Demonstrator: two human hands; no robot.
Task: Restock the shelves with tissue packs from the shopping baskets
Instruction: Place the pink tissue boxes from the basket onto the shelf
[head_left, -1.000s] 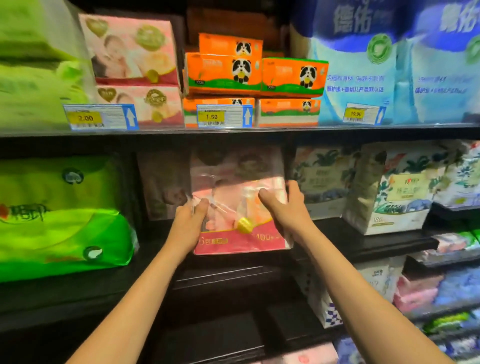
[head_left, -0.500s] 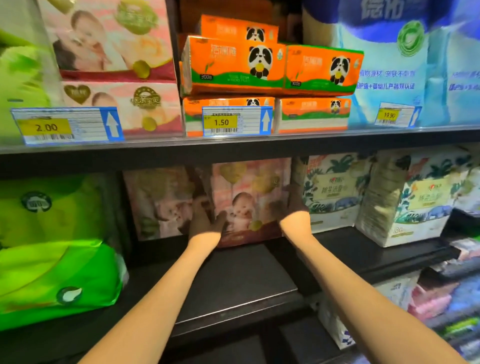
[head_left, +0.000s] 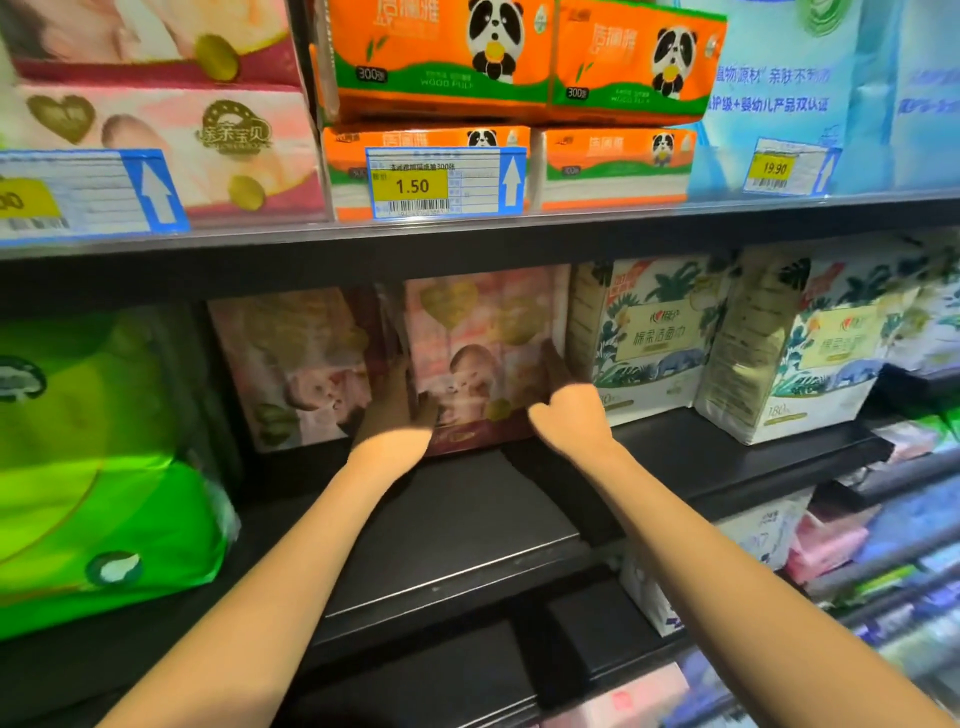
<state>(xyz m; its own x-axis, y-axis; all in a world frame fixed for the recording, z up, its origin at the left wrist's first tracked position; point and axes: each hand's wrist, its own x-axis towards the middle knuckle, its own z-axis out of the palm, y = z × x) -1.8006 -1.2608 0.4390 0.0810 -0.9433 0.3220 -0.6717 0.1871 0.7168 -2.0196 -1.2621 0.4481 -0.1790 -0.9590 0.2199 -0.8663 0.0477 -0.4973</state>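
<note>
Both arms reach deep into the dark middle shelf (head_left: 457, 519), one hand at each side of a pink tissue pack (head_left: 483, 358) printed with a baby's face. The pack stands upright at the back of the shelf, its long axis vertical and its printed front facing out toward the aisle. The left hand (head_left: 397, 410) lies against the pack's left edge and the right hand (head_left: 569, 402) against its right edge; the shadow back there hides the fingers, so I cannot tell whether they clasp the pack or only press flat on it.

Just to the left stands a second pink baby-print pack (head_left: 293, 369), also upright and facing out. To the right sit white packs with palm-leaf print (head_left: 649, 332), the nearest close beside the held pack. A big green tissue bundle (head_left: 93, 467) fills the left end of the shelf. On the shelf above, orange panda tissue packs (head_left: 519, 57) are stacked behind a price tag reading 1.50 (head_left: 413, 184).
</note>
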